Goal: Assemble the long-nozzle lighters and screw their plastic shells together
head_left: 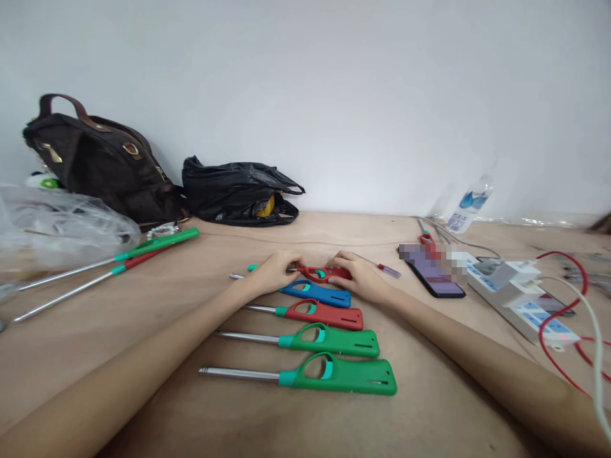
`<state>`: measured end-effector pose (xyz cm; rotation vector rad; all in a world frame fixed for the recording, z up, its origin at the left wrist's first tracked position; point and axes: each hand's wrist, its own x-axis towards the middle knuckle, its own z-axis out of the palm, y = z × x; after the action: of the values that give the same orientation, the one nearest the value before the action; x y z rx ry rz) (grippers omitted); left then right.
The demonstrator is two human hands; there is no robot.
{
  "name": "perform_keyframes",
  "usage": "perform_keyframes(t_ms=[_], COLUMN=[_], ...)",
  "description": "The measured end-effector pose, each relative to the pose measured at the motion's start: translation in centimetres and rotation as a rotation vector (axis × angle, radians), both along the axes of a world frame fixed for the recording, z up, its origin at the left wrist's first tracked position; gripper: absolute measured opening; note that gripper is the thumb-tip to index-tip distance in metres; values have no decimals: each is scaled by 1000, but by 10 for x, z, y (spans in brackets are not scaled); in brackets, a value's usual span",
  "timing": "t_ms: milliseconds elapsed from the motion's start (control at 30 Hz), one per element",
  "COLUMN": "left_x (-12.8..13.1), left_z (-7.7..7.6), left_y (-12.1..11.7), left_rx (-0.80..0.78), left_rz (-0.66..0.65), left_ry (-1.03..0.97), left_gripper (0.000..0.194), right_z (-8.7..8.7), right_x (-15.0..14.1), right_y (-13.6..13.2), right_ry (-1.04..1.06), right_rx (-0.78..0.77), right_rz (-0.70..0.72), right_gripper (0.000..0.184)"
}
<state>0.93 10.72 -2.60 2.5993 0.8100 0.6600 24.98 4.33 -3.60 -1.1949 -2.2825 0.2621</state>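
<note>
A red gas lighter [319, 275] lies across between my hands at the far end of a row of lighters. The fingers of my left hand [277, 270] are closed at its front end, where the neck and rod are mostly hidden. My right hand [356, 270] grips the back of its handle. Nearer to me lie a blue lighter [329, 296], another red lighter [341, 315], a green lighter [351, 342] and a second green lighter [356, 375], all with metal rods pointing left. My left hand and forearm cover part of the blue one's rod.
A screwdriver [389, 271] lies right of my hands, then a phone [432, 273] and a white power strip [506, 305] with cables. A bottle [470, 203] stands behind. Lighters [162, 240], a clear plastic bag [71, 222], a dark handbag [109, 165] and a black bag [229, 191] are left.
</note>
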Motion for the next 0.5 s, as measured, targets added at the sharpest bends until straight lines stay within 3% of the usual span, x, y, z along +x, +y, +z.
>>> perform_keyframes(t_ms=[500], left_x=[-1], left_z=[5], left_y=[-4], left_rx=[47], left_rz=[-34], left_ry=[41], left_gripper=[14], right_z=[2], right_x=[-3], right_y=[-2], right_ry=[38], right_rx=[-31], right_rz=[-44], right_gripper=[19])
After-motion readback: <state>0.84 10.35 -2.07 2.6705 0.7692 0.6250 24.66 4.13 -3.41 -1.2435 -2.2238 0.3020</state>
